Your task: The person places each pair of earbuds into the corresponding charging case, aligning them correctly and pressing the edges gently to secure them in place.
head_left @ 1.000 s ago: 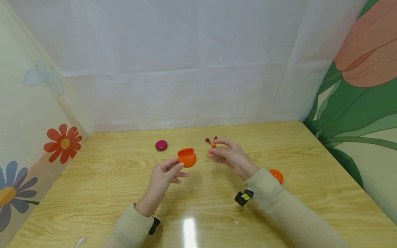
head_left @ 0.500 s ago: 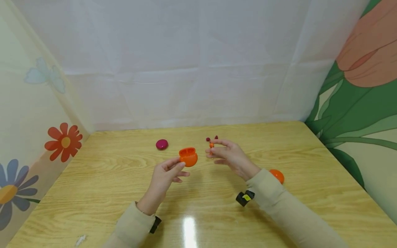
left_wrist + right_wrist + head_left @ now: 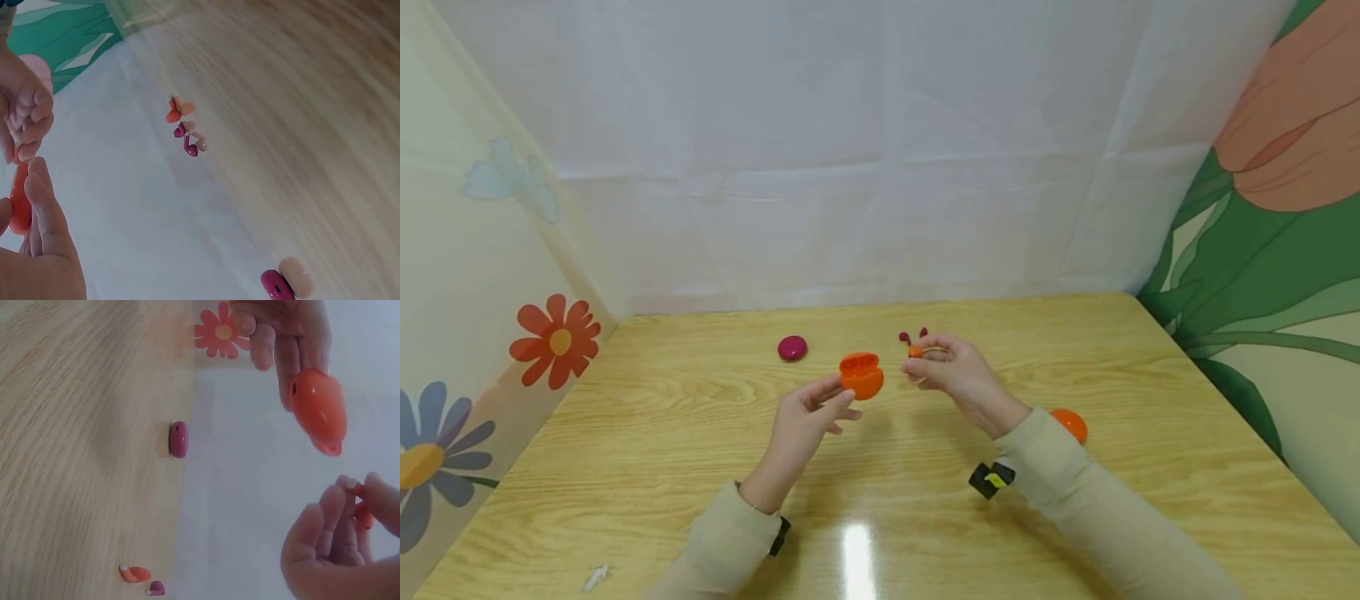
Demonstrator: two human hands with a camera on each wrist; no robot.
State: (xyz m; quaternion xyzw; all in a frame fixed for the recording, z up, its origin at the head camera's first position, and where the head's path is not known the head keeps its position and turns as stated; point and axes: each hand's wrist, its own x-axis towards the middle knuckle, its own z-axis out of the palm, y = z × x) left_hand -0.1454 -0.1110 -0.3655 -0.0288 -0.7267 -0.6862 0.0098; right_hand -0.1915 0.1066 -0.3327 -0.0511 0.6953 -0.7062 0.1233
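A wooden table (image 3: pixel 625 450) is standing between white sheets and flower pictures, and on it are lying a pink case (image 3: pixel 792 347), two dark red earbuds (image 3: pixel 913 335) near the back and an orange lid (image 3: pixel 1070 424) beside the right sleeve. The left hand (image 3: pixel 805 421) is gripping an open orange case (image 3: pixel 861 376) above the table. The right hand (image 3: pixel 958 377) is pinching a small orange earbud (image 3: pixel 915 351) just beside the case.

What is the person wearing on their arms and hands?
Both arms wear long beige sleeves, the left sleeve and the right sleeve, each ending in a snug cuff. A small black device with a yellow mark sits under the right wrist, and a black strap shows at the left. The hands are bare, with no gloves.
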